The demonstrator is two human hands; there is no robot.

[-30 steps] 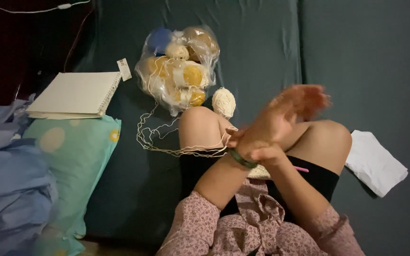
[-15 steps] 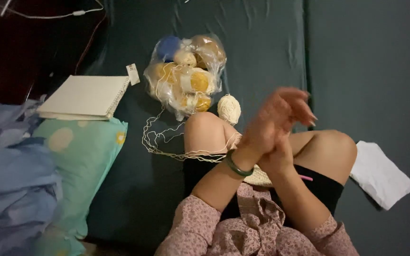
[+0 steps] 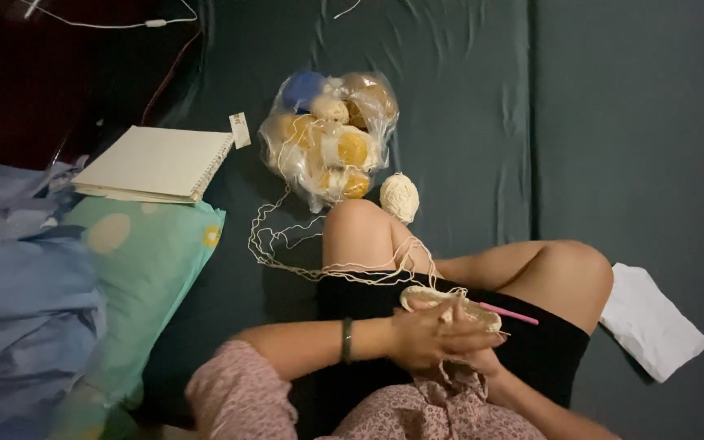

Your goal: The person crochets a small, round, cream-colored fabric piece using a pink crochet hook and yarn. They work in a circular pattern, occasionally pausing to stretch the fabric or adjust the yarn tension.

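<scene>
Dark green mattress (image 3: 466,106), bag of yarn balls (image 3: 329,147) upper centre, left hand (image 3: 425,336) and right hand (image 3: 476,352) at lower centre, both grips closed on cream crochet piece (image 3: 450,305), pink hook (image 3: 508,314) poking right.

A home, likely a bedroom or living space: a person sits on a dark green mattress (image 3: 466,98) with a rumpled blue blanket (image 3: 18,269), a spotted green pillow (image 3: 136,261), a spiral notebook (image 3: 152,161) and a clear bag of yarn balls (image 3: 327,143) around them.
</scene>
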